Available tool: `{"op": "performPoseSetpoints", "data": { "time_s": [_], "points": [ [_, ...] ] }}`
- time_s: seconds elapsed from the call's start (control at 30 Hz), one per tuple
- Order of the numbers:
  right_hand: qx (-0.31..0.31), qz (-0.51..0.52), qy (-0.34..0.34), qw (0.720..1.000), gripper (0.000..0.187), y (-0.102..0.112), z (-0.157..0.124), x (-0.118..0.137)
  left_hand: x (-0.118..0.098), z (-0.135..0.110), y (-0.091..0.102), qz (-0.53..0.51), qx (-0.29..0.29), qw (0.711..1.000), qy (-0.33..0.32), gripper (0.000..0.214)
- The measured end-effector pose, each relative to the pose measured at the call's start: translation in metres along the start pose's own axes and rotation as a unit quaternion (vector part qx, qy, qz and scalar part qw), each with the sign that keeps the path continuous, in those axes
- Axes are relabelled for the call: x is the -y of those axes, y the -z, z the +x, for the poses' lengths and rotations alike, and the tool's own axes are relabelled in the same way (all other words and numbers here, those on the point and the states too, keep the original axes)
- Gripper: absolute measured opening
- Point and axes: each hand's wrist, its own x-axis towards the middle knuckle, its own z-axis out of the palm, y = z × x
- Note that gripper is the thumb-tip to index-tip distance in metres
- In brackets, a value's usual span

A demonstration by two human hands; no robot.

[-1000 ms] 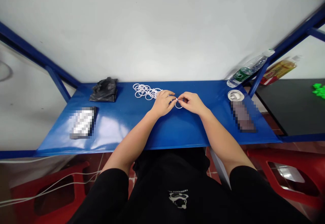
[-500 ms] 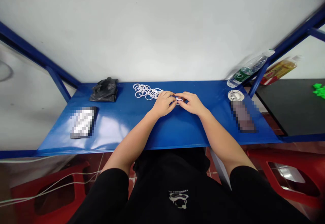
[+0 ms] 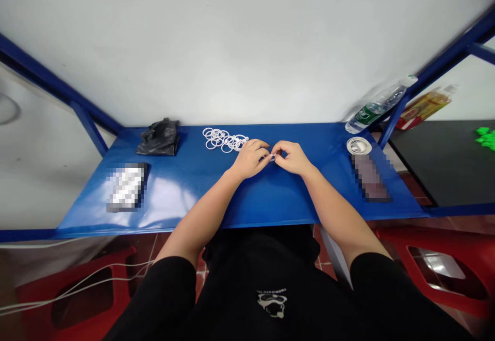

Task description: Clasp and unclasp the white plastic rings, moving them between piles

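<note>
White ring [image 3: 272,157] pinched between the fingers of my left hand [image 3: 250,159] and right hand [image 3: 293,157], largely hidden by them, over the middle of the blue bench [image 3: 270,199]; whether it touches the surface I cannot tell. Just left of my left hand, a loose cluster of white rings [image 3: 222,139] lies along the back edge, with a crumpled black bag [image 3: 159,137] farther on, near the back left corner. By the back right corner: coiled white cable [image 3: 359,146], clear bottle [image 3: 366,116] just behind it.
</note>
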Motion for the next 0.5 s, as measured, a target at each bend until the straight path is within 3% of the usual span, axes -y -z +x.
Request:
{"op": "performPoseSetpoints", "data": {
  "time_s": [0.2,0.33,0.43,0.5],
  "points": [
    [0.009,-0.001,-0.003,1.0,0.017,-0.003,0.001,-0.006,0.0,0.001,-0.001,-0.003,0.012,1.0,-0.023,0.029],
    [0.007,-0.009,-0.003,1.0,0.037,0.001,0.001,-0.007,0.004,0.001,0.001,-0.003,0.003,1.0,-0.029,0.029],
    [0.035,-0.056,-0.034,0.997,0.054,0.018,0.0,-0.012,0.01,0.0,0.005,0.022,-0.027,0.999,0.019,0.027],
    [0.081,-0.102,-0.083,0.988,0.054,0.035,-0.003,-0.021,0.014,-0.001,0.01,0.054,-0.056,0.994,0.077,0.027]
  ]
}}
